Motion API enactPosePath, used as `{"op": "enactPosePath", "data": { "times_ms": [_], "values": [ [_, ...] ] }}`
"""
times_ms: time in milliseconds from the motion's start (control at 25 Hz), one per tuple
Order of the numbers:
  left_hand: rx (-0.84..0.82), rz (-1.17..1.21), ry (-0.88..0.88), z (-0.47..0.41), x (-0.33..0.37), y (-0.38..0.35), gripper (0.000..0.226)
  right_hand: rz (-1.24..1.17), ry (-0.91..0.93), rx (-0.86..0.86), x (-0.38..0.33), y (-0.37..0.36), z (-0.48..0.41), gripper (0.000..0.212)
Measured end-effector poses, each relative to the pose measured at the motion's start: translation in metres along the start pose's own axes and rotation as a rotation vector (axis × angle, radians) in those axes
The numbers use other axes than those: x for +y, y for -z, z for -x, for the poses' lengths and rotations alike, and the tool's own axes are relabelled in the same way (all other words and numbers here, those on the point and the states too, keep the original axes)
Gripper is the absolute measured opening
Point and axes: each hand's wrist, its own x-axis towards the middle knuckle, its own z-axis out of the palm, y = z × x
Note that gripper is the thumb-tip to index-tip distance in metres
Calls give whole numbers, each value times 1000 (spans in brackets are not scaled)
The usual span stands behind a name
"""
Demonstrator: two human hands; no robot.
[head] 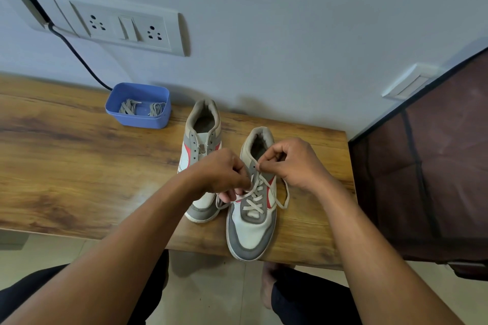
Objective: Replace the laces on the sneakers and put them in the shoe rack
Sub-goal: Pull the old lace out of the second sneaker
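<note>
A pale grey wall is seen behind everything, and a long wood-grain table is set against it. The grey, white and red sneaker with a cream lace threaded through it is stood near the table's right end, its toe pointed at the person and just past the near edge. To the right of this laced sneaker, off the table, a dark brown fabric-covered rack with a black frame is seen. High on the wall, far to the left of the laced sneaker, a white socket-and-switch panel is mounted, with a black cable run down from it.

A matching sneaker with bare eyelets is stood just left of the laced sneaker and slightly further back. The left hand is held over the laced sneaker's left side, its fingers curled and pinched on the cream lace. The right hand is held over the same sneaker's collar, the lace end nipped between thumb and forefinger. A blue rectangular plastic tub is placed well behind and left of the laced sneaker, and two bundles of grey laces are lying in it.
</note>
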Motion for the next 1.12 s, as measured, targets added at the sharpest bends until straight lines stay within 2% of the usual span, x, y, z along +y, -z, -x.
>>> {"op": "enactPosePath", "data": {
  "times_ms": [120,280,440,600,640,760,920,1080,1120],
  "values": [
    [121,-22,-30,-1,-1,-2,17,3,-4,-4,-1,0,0,7],
    [14,-29,-11,2,1,3,14,-5,8,-1,-1,-2,-1,7],
    [96,-32,-21,1,-1,1,14,11,0,-5,-3,-2,0,7],
    [-86,-84,-14,6,0,7,10,21,5,5,-4,-4,-1,8],
    [-86,-75,-5,5,-2,8,12,26,5,6,-4,-4,0,8],
    [43,-80,-20,3,-3,2,19,31,-7,8,-5,-4,-1,8],
    [-62,-91,-12,7,-1,8,16,31,-7,8,-6,-5,-1,8],
    [76,-64,-50,5,-4,4,13,24,-7,-2,-5,-4,-1,8],
    [65,-80,-62,5,-4,3,10,23,-8,-6,-6,-4,-1,9]
  ]
}}
